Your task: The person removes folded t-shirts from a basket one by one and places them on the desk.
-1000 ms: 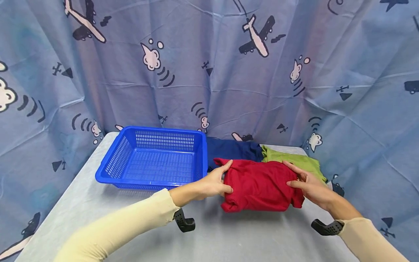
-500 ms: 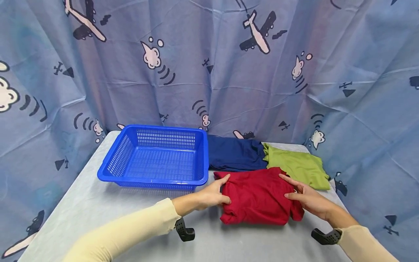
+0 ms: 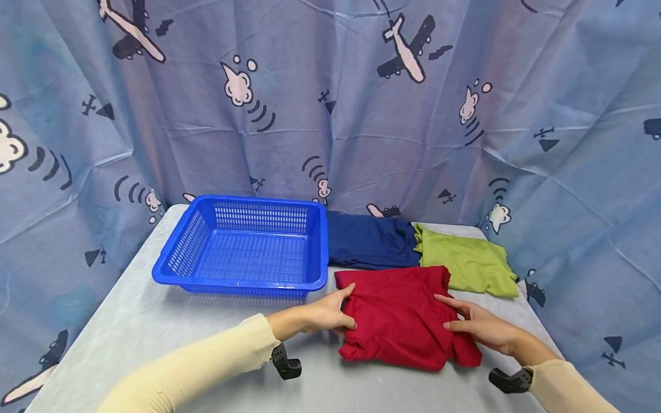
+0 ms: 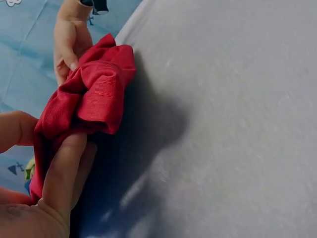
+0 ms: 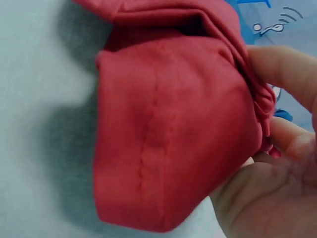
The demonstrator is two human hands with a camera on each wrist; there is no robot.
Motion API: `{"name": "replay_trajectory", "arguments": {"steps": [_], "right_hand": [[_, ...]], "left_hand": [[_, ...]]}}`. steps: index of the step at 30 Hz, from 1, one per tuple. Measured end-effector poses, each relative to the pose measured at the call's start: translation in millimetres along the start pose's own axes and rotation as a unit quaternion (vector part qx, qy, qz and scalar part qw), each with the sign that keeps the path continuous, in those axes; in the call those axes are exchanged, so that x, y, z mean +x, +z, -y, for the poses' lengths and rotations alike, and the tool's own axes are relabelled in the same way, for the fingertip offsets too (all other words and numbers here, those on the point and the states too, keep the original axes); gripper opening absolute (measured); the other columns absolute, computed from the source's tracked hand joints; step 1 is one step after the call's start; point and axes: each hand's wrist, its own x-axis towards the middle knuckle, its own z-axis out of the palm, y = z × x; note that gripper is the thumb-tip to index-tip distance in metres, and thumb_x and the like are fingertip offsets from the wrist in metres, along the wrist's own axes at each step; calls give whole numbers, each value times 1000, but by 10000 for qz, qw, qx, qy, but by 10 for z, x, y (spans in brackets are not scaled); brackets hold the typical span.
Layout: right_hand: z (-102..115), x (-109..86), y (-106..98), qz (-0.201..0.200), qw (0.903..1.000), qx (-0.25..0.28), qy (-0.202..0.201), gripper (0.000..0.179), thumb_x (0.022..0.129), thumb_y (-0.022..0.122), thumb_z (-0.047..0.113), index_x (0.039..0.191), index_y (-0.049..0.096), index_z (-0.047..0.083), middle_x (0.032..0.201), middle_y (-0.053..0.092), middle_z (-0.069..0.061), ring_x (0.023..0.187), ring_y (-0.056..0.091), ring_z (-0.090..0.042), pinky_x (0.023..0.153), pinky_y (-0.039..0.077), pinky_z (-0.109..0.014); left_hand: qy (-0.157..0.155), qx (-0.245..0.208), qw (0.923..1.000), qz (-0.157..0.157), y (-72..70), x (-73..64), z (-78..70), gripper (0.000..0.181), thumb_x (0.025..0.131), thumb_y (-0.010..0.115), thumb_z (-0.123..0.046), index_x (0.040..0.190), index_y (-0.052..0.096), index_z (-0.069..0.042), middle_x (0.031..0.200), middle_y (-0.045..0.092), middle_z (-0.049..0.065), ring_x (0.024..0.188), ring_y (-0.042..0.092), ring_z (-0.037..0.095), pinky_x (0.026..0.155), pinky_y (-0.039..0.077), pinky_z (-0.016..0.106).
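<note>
A folded red T-shirt is held between my two hands, low over the near right part of the table. My left hand grips its left edge, with thumb and fingers on either side of the cloth. At the opposite edge, my right hand pinches the shirt. In the right wrist view a sleeve with a stitched hem hangs loose beside the fingers. The left wrist view shows the bundled red cloth casting a shadow. Whether its underside touches the table cannot be told.
A blue plastic basket with nothing in it stands at the back left of the pale table. Folded dark blue cloth lies to its right, followed by folded lime green cloth. A printed curtain closes off the back.
Both hands have brought the red T-shirt down and nearer to me, uncovering more of the dark blue and green cloths. Both grips on it stay.
</note>
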Motion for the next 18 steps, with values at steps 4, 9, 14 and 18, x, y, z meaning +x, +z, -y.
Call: {"name": "replay_trajectory", "arguments": {"steps": [4,9,14,18], "right_hand": [[-50,35,18,-106,9994,-53,322,78,104,54,19,162,5,3,162,-3,-37,124,52,-6,99,54,-29],[-108,49,7,-288,9973,-306,605,77,103,56,24,162,10,6,163,-1,-34,140,37,-28,104,52,-33],[-160,60,-32,-224,9978,-319,538,76,103,56,23,163,11,8,164,-2,-33,139,37,-25,103,52,-30],[-207,74,-66,-26,9992,-247,326,75,104,55,19,163,11,9,164,-3,-34,131,43,-10,101,52,-26]], "left_hand": [[-114,221,9996,153,-25,-9,55,101,79,66,10,162,10,-3,155,31,19,57,60,14,55,58,28],[-224,346,9984,393,-58,-3,117,103,80,65,15,163,7,-4,161,22,18,54,60,16,56,60,31],[-66,596,9970,481,-80,0,149,104,78,65,18,162,7,-2,165,15,22,65,67,25,60,62,35],[270,1603,9865,208,-95,-7,184,103,75,72,11,161,16,1,165,19,25,116,61,30,85,60,32]]}}
